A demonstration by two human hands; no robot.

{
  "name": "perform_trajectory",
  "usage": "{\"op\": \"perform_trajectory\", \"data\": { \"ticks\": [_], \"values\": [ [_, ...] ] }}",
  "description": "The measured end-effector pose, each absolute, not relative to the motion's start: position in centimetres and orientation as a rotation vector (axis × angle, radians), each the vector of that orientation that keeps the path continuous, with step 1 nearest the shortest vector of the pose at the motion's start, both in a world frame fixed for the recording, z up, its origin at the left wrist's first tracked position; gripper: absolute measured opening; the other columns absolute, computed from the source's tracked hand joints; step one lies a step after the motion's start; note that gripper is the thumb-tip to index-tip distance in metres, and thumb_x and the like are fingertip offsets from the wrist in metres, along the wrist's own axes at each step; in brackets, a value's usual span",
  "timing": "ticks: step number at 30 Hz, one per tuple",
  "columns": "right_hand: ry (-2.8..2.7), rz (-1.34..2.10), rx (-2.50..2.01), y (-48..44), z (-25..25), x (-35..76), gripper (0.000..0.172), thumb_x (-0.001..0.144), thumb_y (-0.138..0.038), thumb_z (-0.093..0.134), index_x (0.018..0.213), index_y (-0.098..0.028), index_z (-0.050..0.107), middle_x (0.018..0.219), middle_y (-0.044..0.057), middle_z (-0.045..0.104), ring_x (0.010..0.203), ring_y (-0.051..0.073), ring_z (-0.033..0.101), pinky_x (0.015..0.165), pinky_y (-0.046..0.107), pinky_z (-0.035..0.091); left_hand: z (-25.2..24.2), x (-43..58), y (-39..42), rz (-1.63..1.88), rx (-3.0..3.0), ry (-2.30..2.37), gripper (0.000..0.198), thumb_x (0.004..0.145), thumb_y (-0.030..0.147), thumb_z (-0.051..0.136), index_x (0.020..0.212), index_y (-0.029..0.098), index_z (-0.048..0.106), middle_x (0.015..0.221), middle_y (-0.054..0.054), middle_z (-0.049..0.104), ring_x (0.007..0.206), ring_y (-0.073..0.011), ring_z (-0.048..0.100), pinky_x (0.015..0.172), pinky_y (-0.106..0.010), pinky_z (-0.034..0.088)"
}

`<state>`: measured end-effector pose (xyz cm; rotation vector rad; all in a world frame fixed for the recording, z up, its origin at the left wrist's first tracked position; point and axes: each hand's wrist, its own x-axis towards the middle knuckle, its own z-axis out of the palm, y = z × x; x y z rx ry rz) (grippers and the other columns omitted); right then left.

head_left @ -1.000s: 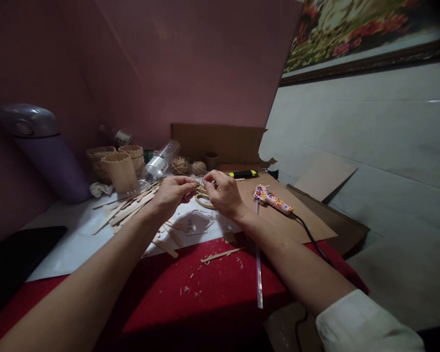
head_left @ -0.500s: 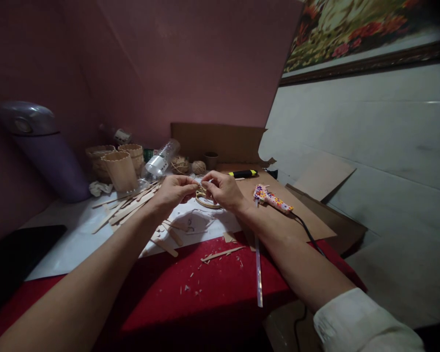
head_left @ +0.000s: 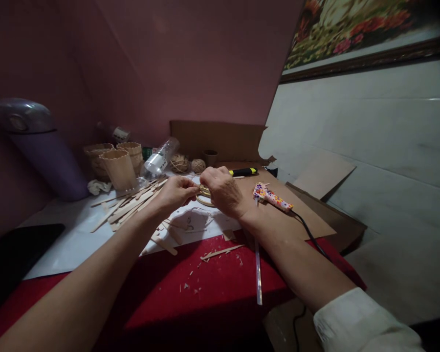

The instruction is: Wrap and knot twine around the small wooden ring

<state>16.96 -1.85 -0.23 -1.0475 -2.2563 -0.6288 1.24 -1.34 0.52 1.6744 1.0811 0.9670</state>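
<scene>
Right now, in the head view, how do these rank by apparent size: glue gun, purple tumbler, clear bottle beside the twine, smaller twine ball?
1. Purple tumbler, clearly largest.
2. Glue gun and clear bottle: too alike to rank, and they lie at different distances from the camera.
3. Smaller twine ball, smallest.

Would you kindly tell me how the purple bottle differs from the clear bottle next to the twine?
The purple bottle has an opaque body; the clear bottle is see-through, with a white label. The purple bottle stands on its base, lid up, while the clear bottle lies at a slant. The purple bottle also looks much larger in the picture than the clear bottle. Neither is held by the left hand or right hand.
</scene>
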Motion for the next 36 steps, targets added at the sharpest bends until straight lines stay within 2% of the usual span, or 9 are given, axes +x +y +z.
{"op": "perform_trajectory", "data": {
  "ticks": [5, 12, 16, 19, 22, 26, 31, 33, 36],
  "values": [
    [-2.207, -0.312, -1.068, -2.2, -0.4, 16.9, 0.019, 0.079, -0.004, 0.040, 0.086, -0.015, 0.053, 0.086, 0.007, 0.055, 0.074, 0.015, 0.047, 0.066, 0.026, 0.035, 0.4, 1.3, -1.2, 1.050, 1.725, 1.155, 0.012, 0.067, 0.020, 0.060, 0.058, 0.012, 0.061, 0.044, 0.000, 0.051, 0.037, -0.0070, 0.038, 0.039, -0.022, 0.024],
    [-2.032, 0.328, -1.125, -1.7, -0.3, 16.6, 0.009, 0.078, -0.011, 0.052, 0.072, -0.016, 0.055, 0.064, -0.001, 0.057, 0.060, 0.010, 0.049, 0.059, 0.022, 0.035, -0.2, 0.9, -0.3, 1.146, 1.947, 1.285, 0.013, 0.065, 0.020, 0.057, 0.058, 0.013, 0.065, 0.046, -0.001, 0.055, 0.042, -0.0096, 0.042, 0.044, -0.023, 0.027],
    [-1.709, 0.865, -1.223, -1.3, -0.4, 16.3, 0.005, 0.081, -0.012, 0.049, 0.081, -0.017, 0.050, 0.051, -0.005, 0.053, 0.040, 0.007, 0.042, 0.043, 0.019, 0.031, -0.4, 0.9, -0.1, 1.150, 2.077, 1.299, 0.013, 0.066, 0.020, 0.055, 0.061, 0.013, 0.065, 0.051, -0.001, 0.058, 0.045, -0.0100, 0.043, 0.047, -0.023, 0.029],
    [-1.603, 1.058, -1.238, -1.3, -0.4, 16.3, 0.007, 0.085, -0.018, 0.048, 0.092, -0.017, 0.049, 0.044, -0.008, 0.051, 0.031, 0.005, 0.032, 0.035, 0.017, 0.022, -0.5, 0.9, -0.1, 1.162, 2.111, 1.263, 0.014, 0.069, 0.021, 0.054, 0.068, 0.013, 0.065, 0.054, -0.001, 0.058, 0.047, -0.0103, 0.045, 0.048, -0.022, 0.031],
    [-1.715, 1.026, -1.213, -1.1, -0.3, 16.7, 0.011, 0.085, -0.020, 0.048, 0.078, -0.014, 0.055, 0.041, -0.006, 0.049, 0.031, 0.004, 0.029, 0.035, 0.017, 0.019, -0.7, 0.9, -0.1, 1.162, 2.136, 1.242, 0.014, 0.072, 0.022, 0.054, 0.073, 0.014, 0.065, 0.055, -0.001, 0.057, 0.050, -0.0115, 0.048, 0.050, -0.022, 0.033],
    [-1.909, 0.745, -1.230, -0.7, -0.4, 17.1, 0.020, 0.080, -0.019, 0.051, 0.061, -0.013, 0.057, 0.044, -0.003, 0.050, 0.039, 0.005, 0.039, 0.041, 0.018, 0.025, -0.7, 0.9, -0.1, 1.132, 2.156, 1.267, 0.013, 0.072, 0.020, 0.056, 0.075, 0.015, 0.068, 0.062, -0.003, 0.062, 0.058, -0.0138, 0.052, 0.057, -0.024, 0.037],
    [-2.061, 0.249, -1.243, -1.2, -0.2, 17.0, 0.014, 0.077, -0.017, 0.052, 0.069, -0.014, 0.063, 0.058, 0.002, 0.060, 0.052, 0.009, 0.048, 0.052, 0.022, 0.030, -0.2, 0.6, -0.6, 1.196, 2.413, 1.443, 0.008, 0.070, 0.021, 0.064, 0.067, 0.022, 0.072, 0.085, -0.006, 0.067, 0.083, -0.0208, 0.053, 0.071, -0.029, 0.036],
    [-2.103, 0.136, -1.231, -1.6, -0.1, 16.9, 0.014, 0.079, -0.018, 0.051, 0.074, -0.014, 0.064, 0.067, 0.004, 0.064, 0.058, 0.011, 0.051, 0.056, 0.023, 0.032, 0.0, 0.6, -0.9, 1.192, 2.427, 1.458, 0.009, 0.069, 0.019, 0.066, 0.066, 0.024, 0.073, 0.084, -0.005, 0.067, 0.081, -0.0203, 0.054, 0.070, -0.028, 0.035],
    [-2.166, 0.011, -1.240, -2.3, 0.3, 16.8, 0.015, 0.081, -0.019, 0.050, 0.081, -0.014, 0.064, 0.072, 0.006, 0.066, 0.064, 0.013, 0.054, 0.059, 0.024, 0.032, 0.2, 0.6, -1.2, 1.229, 2.304, 1.447, 0.010, 0.066, 0.017, 0.066, 0.064, 0.024, 0.073, 0.071, -0.005, 0.065, 0.069, -0.0187, 0.055, 0.063, -0.027, 0.034]
  ]
}}
